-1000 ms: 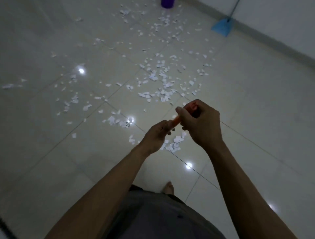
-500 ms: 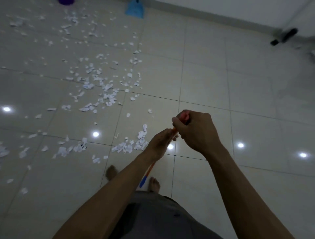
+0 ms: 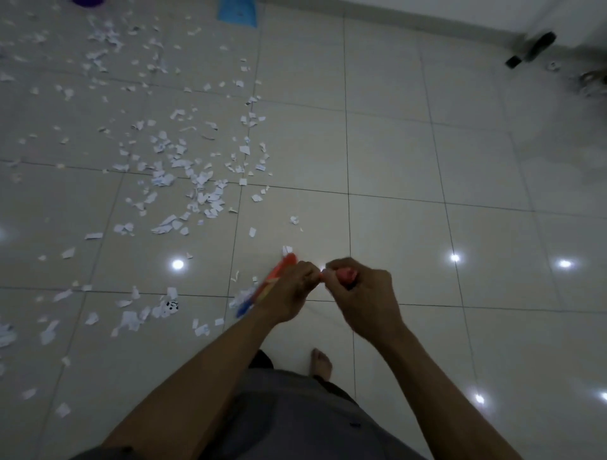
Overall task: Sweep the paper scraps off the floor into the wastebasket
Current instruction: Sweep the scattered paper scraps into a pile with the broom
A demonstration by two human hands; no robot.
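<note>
Head view, looking down at a pale tiled floor [image 3: 410, 147], dim light, lamp reflections on the glaze.

Paper scraps [image 3: 197, 193]: white, torn, strewn over the left half of the floor. They lie thickest near the middle left and thin out toward the top left corner. A small heap lies just beside the lower end of the stick. The right half of the floor holds almost none.

Wastebasket [image 3: 87, 2]: only a purple sliver shows at the top edge, far left, well apart from the hands. Scraps lie near it.

Blue flat tool head [image 3: 238, 13]: at the top edge near the wall base. Dustpan or broom, cannot tell.

Left grip [image 3: 289, 292]: bare hand, fingers curled round an orange stick [image 3: 279, 269] that slants down and left to a blue end. Blurred.

Right grip [image 3: 364, 295]: bare hand, fingers curled round a red piece [image 3: 346, 274]. Whether it joins the stick, cannot tell. The two hands sit near each other with a narrow gap between the knuckles.

Below: both forearms, grey shorts [image 3: 295, 413], one bare foot [image 3: 322, 361] on the tile.

Top right: a dark object [image 3: 532, 49] by the wall, blurred.
</note>
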